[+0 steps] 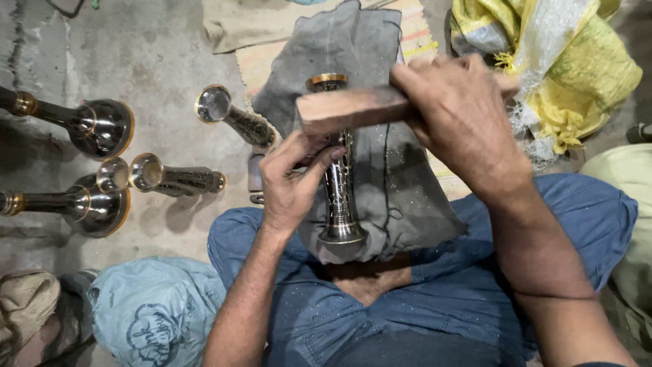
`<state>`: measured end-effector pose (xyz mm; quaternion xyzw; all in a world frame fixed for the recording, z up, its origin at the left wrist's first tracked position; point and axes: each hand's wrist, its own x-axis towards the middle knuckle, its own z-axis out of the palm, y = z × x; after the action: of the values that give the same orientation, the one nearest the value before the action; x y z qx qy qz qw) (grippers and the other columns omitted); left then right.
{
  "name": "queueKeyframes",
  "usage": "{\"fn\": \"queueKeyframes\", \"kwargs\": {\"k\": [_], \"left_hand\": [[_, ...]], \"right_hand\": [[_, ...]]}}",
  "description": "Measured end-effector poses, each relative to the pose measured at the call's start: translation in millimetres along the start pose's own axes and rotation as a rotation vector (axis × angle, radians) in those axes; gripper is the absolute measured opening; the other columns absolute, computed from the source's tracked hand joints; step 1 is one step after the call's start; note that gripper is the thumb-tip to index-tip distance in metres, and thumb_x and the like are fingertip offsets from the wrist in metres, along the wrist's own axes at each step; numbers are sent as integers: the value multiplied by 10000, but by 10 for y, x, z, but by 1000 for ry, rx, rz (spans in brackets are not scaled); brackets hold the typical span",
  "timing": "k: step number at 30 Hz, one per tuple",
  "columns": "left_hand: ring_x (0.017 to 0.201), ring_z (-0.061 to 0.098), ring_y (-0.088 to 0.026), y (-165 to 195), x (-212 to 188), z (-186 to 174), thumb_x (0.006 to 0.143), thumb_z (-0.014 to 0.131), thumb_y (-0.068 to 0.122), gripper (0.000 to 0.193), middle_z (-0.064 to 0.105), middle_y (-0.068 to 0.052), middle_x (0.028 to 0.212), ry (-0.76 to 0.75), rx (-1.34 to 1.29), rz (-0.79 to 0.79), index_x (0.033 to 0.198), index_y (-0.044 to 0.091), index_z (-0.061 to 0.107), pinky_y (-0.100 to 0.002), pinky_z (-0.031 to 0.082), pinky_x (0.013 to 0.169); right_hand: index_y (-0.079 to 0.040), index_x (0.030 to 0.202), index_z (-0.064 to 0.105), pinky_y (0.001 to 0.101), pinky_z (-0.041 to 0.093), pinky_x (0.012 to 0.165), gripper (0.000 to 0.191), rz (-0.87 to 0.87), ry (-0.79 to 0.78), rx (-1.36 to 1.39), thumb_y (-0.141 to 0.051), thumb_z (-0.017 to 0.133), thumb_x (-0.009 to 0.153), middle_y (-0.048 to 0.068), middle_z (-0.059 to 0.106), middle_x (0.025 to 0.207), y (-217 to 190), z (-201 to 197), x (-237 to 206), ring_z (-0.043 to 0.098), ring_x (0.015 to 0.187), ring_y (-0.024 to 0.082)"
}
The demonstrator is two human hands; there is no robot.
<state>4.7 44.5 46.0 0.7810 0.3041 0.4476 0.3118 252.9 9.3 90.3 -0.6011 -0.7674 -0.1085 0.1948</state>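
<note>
Fingers of the left hand (293,182) pinch something small against the slender engraved metal vase (339,183); what it is cannot be told. The right hand (462,115) is clenched on a wooden block mallet (350,109) above it. The vase lies on grey cloth (380,170) across the lap, its shaft patterned, the work apparently midway. Several similar vases (102,129) lie on the concrete floor (156,54).

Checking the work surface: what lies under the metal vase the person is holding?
A grey cloth lies under the metal vase, draped over the lap. What supports the cloth underneath is covered. The left hand steadies the vase; the right hand holds a wooden block.
</note>
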Motion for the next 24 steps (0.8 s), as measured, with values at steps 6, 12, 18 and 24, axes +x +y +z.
{"fn": "queueKeyframes", "kwargs": {"k": [6,12,18,24], "left_hand": [[973,741,-164,15,-22,-76,949,804,-21,258,761,-95,1087,-7,30,23,1189,25,722,-298,578,861],[968,719,-156,-54,-48,-92,953,794,-20,281,748,-98,1083,0,1,-24,1221,-8,711,-299,580,865],[934,707,-143,-103,-113,-72,974,793,-24,259,735,-104,1086,-1,-19,12,1217,-25,704,-272,564,874],[905,738,-112,-109,-213,144,1003,728,-2,351,742,-47,978,490,-390,-257,1343,-9,641,-246,605,822]], "right_hand": [[-17,1171,589,499,466,743,506,-103,188,85,-92,815,725,135,685,936,-51,-52,-19,676,875,349],[-33,1260,570,490,471,832,557,-85,146,126,-105,827,771,125,675,1060,-72,-30,-3,657,999,341],[-30,1206,562,534,494,767,579,-107,161,141,-92,819,690,150,702,999,-52,-19,-3,685,897,349],[-158,1451,481,452,564,937,818,182,-178,719,-454,893,810,178,701,1193,-146,164,232,687,1139,327]]}}
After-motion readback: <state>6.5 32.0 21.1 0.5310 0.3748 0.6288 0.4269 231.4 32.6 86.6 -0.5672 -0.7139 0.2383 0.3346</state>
